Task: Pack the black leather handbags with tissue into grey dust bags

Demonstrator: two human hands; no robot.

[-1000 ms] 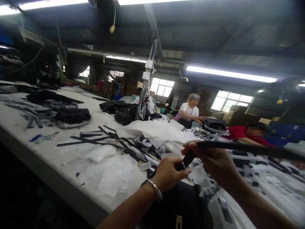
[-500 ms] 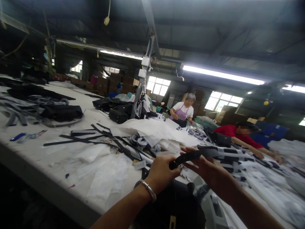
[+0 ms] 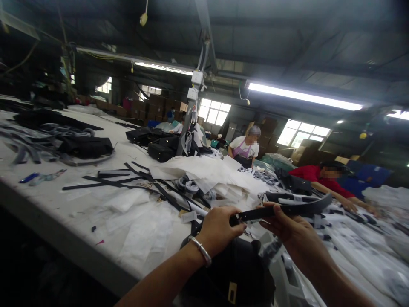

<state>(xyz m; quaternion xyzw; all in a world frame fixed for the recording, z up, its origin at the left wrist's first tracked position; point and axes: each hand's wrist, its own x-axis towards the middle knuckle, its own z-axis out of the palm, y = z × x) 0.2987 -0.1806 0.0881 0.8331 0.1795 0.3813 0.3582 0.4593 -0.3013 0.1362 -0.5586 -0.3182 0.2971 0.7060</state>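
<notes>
A black strap point(image 3: 295, 209) with small holes stretches between my two hands above a black bag point(image 3: 223, 275). My left hand point(image 3: 219, 224), a silver bangle at its wrist, is closed on the strap's left end. Farther along, my right hand point(image 3: 286, 226) pinches the strap between thumb and fingers, and the free end reaches out to the right. The bag has a gold-coloured metal plate point(image 3: 232, 293) on its front and sits close below my hands. Its lower edge is out of view.
White sheets point(image 3: 204, 170) and black strips point(image 3: 105, 181) lie across the table point(image 3: 47, 213). A blue-handled tool point(image 3: 29, 178) is at left, near black bags point(image 3: 86, 146). Wrapped straps point(image 3: 351, 238) fill the right side. Two co-workers, in a purple apron point(image 3: 242, 149) and a red shirt point(image 3: 308, 172), are beyond.
The strap has gone from bent to nearly straight, its free end now extending to the right. My right hand has moved a little to the right and closed on it.
</notes>
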